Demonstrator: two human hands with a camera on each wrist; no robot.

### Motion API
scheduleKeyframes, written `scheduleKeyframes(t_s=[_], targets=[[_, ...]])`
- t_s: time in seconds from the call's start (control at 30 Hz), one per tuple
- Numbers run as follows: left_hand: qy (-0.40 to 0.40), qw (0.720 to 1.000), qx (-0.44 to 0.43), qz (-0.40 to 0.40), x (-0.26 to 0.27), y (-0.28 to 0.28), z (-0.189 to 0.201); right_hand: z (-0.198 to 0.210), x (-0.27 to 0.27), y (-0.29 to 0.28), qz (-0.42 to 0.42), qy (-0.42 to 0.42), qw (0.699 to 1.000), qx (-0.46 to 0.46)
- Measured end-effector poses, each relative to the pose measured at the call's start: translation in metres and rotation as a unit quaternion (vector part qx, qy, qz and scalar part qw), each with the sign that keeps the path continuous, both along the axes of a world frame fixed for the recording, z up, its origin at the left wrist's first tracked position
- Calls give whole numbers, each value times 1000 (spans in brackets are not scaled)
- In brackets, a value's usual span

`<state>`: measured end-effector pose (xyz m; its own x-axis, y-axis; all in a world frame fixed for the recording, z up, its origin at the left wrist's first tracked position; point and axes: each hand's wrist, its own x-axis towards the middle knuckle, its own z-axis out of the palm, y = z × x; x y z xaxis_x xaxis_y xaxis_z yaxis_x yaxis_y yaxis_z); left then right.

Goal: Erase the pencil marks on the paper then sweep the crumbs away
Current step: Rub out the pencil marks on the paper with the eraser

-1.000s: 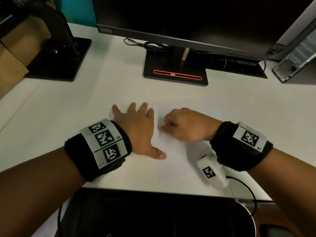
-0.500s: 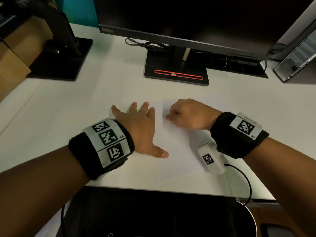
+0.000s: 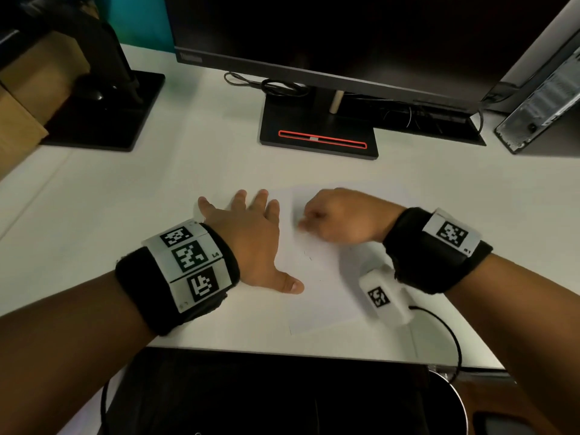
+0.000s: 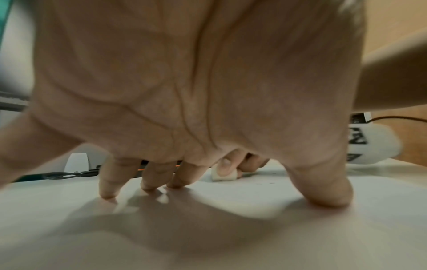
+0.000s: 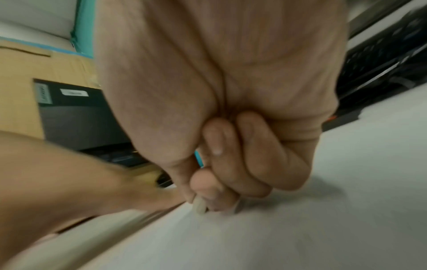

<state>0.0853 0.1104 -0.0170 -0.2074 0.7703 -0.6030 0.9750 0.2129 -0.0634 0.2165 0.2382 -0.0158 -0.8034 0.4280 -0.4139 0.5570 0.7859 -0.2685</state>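
A white sheet of paper [image 3: 323, 296] lies on the white desk in front of me, with a few small dark specks [image 3: 309, 255] near its middle. My left hand [image 3: 251, 237] lies flat with fingers spread, pressing on the paper's left edge. My right hand [image 3: 342, 216] is curled, pinching a small white eraser [image 4: 225, 176] against the upper part of the sheet. In the head view the eraser is hidden under the fingers. The right wrist view shows the eraser [image 5: 199, 206] at the fingertips, blurred.
A monitor stand [image 3: 317, 133] with a red slot stands behind the paper. A second black stand [image 3: 103, 111] and a cardboard box [image 3: 18, 117] are at the left. A computer case [image 3: 543, 111] leans at the right. A cable [image 3: 445, 328] runs off the desk's near edge.
My right hand first slid up the sheet away from me, then came back toward the left, with the eraser in it. The left hand has stayed pressed on the paper's edge.
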Motion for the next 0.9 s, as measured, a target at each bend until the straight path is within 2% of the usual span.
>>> scheduleKeyframes(t_s=[0.1, 0.23, 0.3, 0.43, 0.57, 0.63, 0.73, 0.83, 0.9], targets=[[-4, 1000, 0, 0, 0, -1, 1, 4, 10, 28, -88, 25, 996, 20], [-2, 1000, -3, 0, 0, 0, 1, -1, 5, 9, -20, 12, 1000, 19], [-1, 1000, -3, -1, 0, 0, 1, -4, 4, 9, -18, 7, 1000, 5], [-4, 1000, -1, -1, 0, -1, 1, 0, 11, 35, -122, 42, 992, 18], [-5, 1000, -4, 0, 0, -1, 0, -4, 2, 15, -46, 23, 999, -7], [-5, 1000, -4, 0, 0, 0, 1, -3, 0, 19, -74, 23, 996, -32], [-7, 1000, -5, 0, 0, -1, 2, 1, 2, 33, -135, 48, 990, -6], [-8, 1000, -6, 0, -1, -2, 2, -1, -6, 18, -67, 29, 997, 9], [-9, 1000, -4, 0, 0, -1, 2, -3, -9, 10, -47, 19, 999, -21]])
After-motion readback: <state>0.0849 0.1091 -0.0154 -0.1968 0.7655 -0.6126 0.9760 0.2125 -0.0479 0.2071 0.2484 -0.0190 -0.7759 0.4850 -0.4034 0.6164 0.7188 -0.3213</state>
